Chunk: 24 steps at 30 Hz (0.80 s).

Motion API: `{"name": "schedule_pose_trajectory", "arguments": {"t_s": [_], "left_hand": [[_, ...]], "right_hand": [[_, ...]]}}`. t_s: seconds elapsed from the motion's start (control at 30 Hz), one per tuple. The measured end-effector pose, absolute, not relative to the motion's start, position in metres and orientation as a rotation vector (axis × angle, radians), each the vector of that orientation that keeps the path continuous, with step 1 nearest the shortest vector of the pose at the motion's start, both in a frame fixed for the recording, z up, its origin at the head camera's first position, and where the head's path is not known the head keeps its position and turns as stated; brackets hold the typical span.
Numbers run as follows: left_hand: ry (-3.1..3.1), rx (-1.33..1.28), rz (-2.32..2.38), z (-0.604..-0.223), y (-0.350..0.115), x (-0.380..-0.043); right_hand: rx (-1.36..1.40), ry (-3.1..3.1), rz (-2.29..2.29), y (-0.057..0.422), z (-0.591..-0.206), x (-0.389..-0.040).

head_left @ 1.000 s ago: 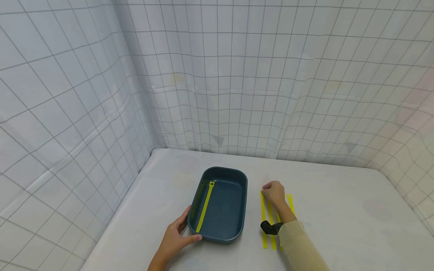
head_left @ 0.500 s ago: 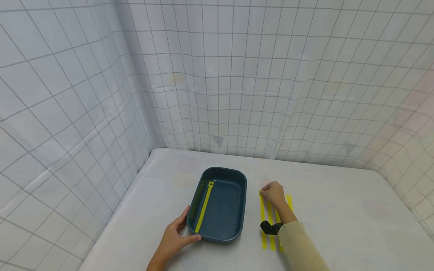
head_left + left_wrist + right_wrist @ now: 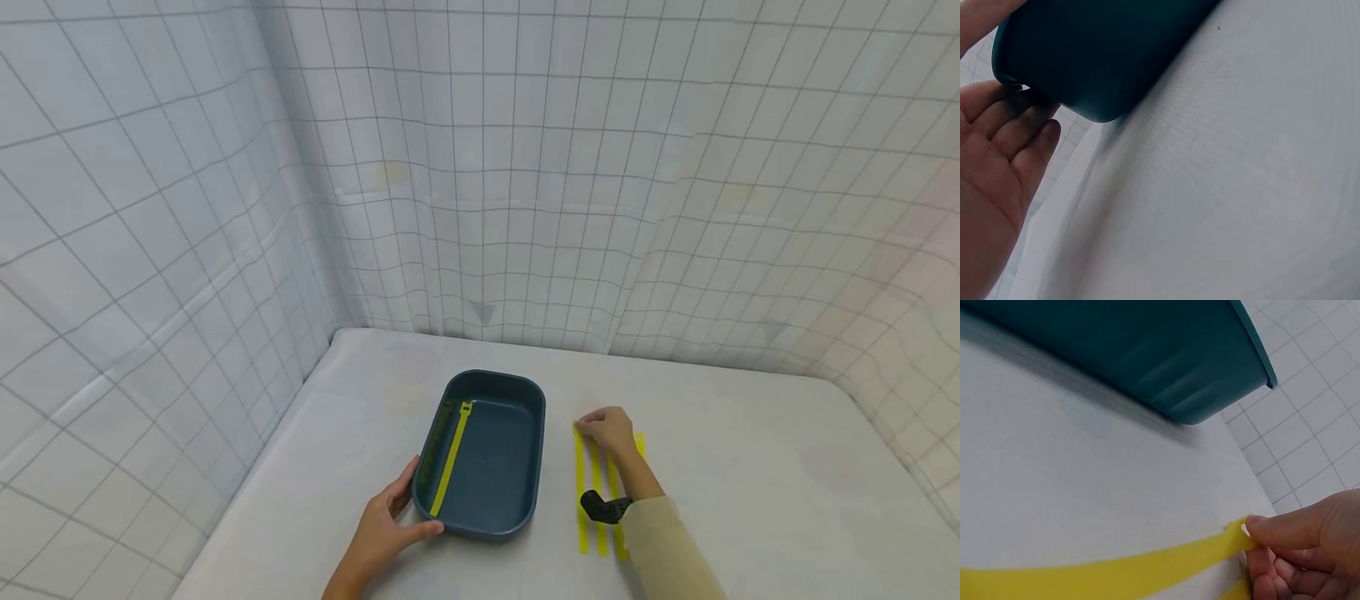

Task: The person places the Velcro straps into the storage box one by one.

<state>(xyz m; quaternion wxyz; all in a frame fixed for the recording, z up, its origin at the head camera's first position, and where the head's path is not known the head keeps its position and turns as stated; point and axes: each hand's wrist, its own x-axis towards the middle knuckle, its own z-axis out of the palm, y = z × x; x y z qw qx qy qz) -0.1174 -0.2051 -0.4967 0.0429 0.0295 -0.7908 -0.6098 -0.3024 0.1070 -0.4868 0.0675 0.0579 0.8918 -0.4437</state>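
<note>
My left hand point(image 3: 382, 529) holds the near left corner of a dark teal, rounded rectangular tray point(image 3: 495, 475), thumb at the near rim and fingers along the left side. Inside the tray, by its left wall, lies a yellow cable strap point(image 3: 452, 458) with a slotted head. Right of the tray, my right hand point(image 3: 611, 432) pinches the slotted far end of the leftmost yellow strap point(image 3: 1116, 575) between thumb and forefinger. Most of that strap's length lies along the white surface. Several similar straps point(image 3: 597, 479) lie parallel beside it, partly hidden under my right hand and forearm.
A white cloth covers the table point(image 3: 750, 467). White grid-lined curtains point(image 3: 480, 183) rise at the back and both sides. A black device point(image 3: 603, 507) is worn on my right wrist, above the straps. The tray's wall stands just left of my right hand.
My right hand has shifted very slightly nearer and to the right, its fingertips staying at the end of the leftmost strap. The left hand and tray stay practically in place.
</note>
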Motion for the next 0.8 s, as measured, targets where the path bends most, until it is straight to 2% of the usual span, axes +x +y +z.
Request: {"name": "schedule_pose_trajectory", "arguments": {"t_s": [0.8], "left_hand": [[-2.411,0.054,-1.842,-0.497,-0.206,-0.116]], "right_hand": [[0.024,2.552,-1.660,0.121,-0.453,-0.278]]}}
